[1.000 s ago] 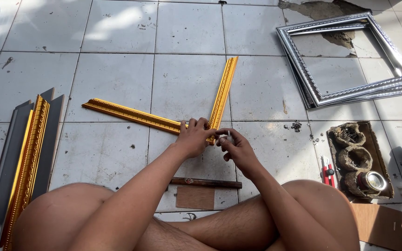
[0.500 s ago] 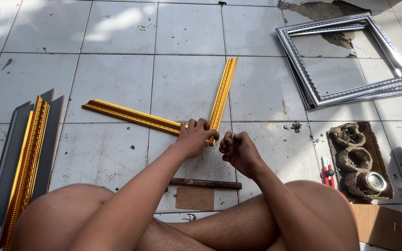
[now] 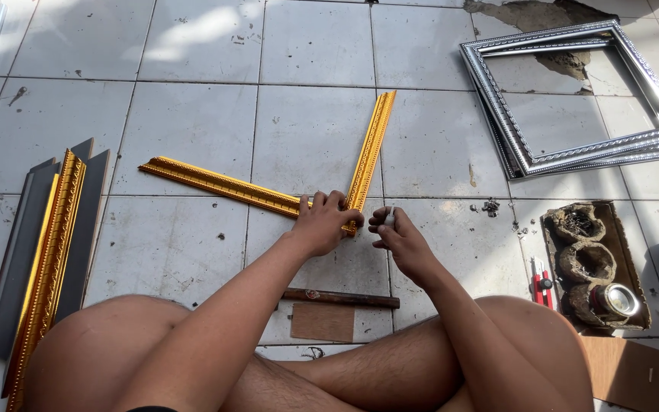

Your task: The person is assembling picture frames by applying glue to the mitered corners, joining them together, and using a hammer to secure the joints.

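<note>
The person is sitting cross-legged on the tiled floor point(image 3: 192, 130), and the left hand point(image 3: 326, 221) is pressing down, fingers curled, on the corner where two gold moulding strips point(image 3: 226, 185) are meeting in an L. The right hand point(image 3: 398, 236) is pinching a small white tube point(image 3: 390, 217) just beside that joint. The strips look light, stiff and thin, likely to slide on tile, so holding at the mitred corner seems wisest. A silver frame point(image 3: 573, 99) is lying well apart.
</note>
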